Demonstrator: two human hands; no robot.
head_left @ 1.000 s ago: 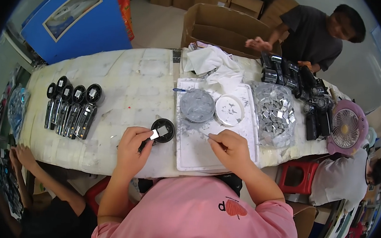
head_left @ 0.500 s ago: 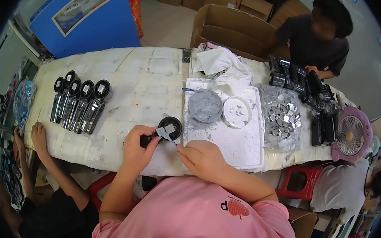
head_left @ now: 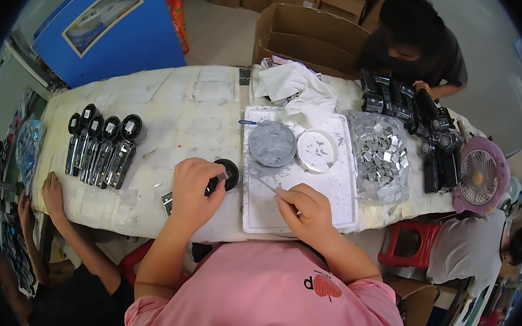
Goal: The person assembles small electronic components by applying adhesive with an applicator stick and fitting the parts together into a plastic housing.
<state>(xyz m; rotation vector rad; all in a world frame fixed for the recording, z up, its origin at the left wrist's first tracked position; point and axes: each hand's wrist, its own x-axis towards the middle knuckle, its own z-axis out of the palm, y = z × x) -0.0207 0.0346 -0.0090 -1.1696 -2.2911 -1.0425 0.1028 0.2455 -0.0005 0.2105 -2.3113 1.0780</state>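
— Fingers of the left hand (head_left: 200,186), how are they?
— From my distant seat I see them pinched together on a small grey piece (head_left: 224,176), at the round black part (head_left: 234,174) just beside the fingertips; whether it touches, I cannot tell.
— And the right hand (head_left: 306,208)?
— Its fingers are closed upon a thin tool (head_left: 264,183), pointing leftward over the white tray (head_left: 339,215).
— Around them?
— Beyond the right fingers, a grey tub (head_left: 252,147); rightward, small shiny squares (head_left: 384,155). Well left of the left fingers, five black devices (head_left: 104,150) lie on the pale table (head_left: 172,116); farther, a blue panel (head_left: 102,34).
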